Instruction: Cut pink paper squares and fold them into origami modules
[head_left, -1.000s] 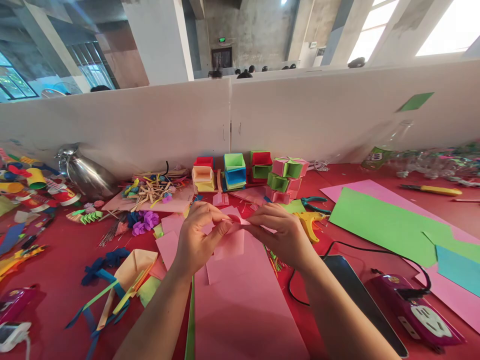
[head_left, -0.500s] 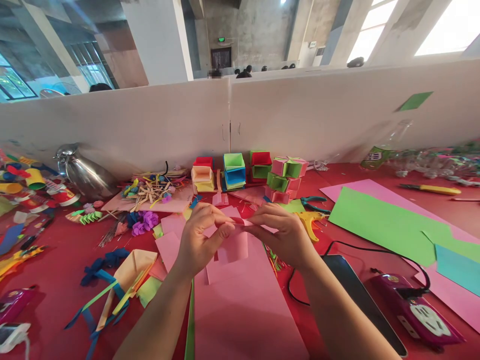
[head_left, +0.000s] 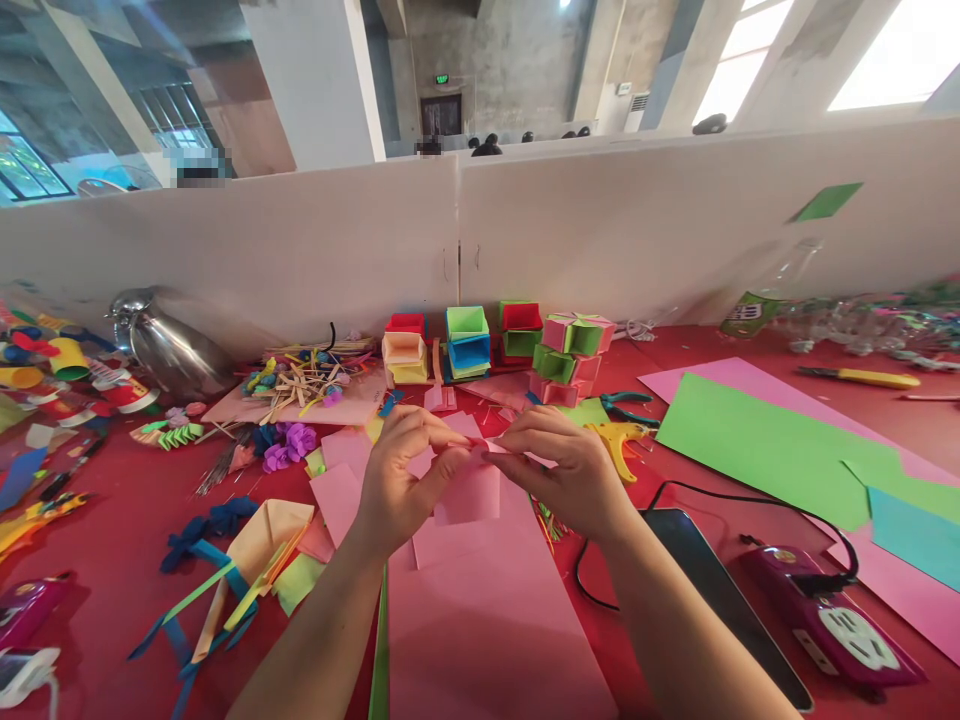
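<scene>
Both my hands meet above the red table, pinching one small pink folded paper piece. My left hand grips its left edge between thumb and curled fingers. My right hand pinches its upper right edge with fingertips pressed together. The lower flap of the piece hangs down between my hands. Under my forearms lies a large pink paper sheet.
Stacked coloured paper boxes stand at the back by the white partition. Green and pink sheets lie right, with a yellow glue gun, a black phone and a purple power strip. Paper scraps, sticks and a metal kettle crowd the left.
My hands stay in place. The hanging flap of the pink piece has shifted slightly right and lower as my fingers work the fold.
</scene>
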